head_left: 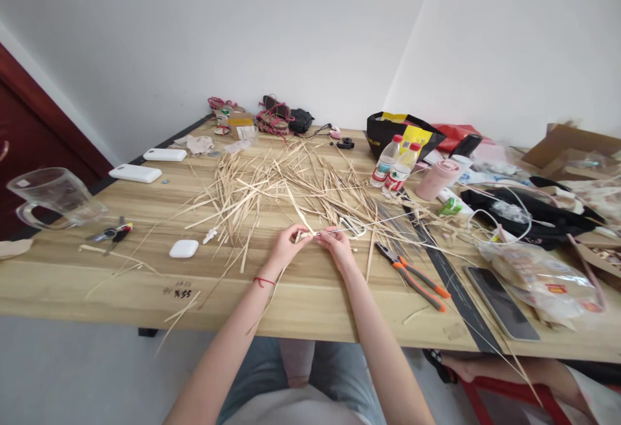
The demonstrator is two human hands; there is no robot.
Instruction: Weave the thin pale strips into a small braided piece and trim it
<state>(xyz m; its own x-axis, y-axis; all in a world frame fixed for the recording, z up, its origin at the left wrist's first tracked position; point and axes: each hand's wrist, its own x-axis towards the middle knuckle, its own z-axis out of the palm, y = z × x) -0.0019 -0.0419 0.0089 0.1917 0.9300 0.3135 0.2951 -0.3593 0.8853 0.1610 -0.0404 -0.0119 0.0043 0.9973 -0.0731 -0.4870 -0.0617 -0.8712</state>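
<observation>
Close together over the middle of the table, my left hand (pixel 289 244) and my right hand (pixel 338 245) pinch a small plaited piece of pale straw strips (pixel 305 236) between them. One flat strip (pixel 295 204) stands up and away from the fingers. A thin pale strand (pixel 383 221) runs off to the right from my right hand; whether it is straw or wire I cannot tell. Just behind the right hand lies a pale looped object (pixel 356 227), partly hidden. A big heap of loose straw strips (pixel 262 179) spreads beyond both hands.
Pliers with orange-grey handles (pixel 420 277) lie right of my right arm, near a phone (pixel 502 302). Two red-capped bottles (pixel 398 169) and a pink cup (pixel 436 179) stand behind. At left are a clear jug (pixel 53 195), a white case (pixel 184 248) and keys (pixel 114 234). Another person's leg (pixel 514 373) shows.
</observation>
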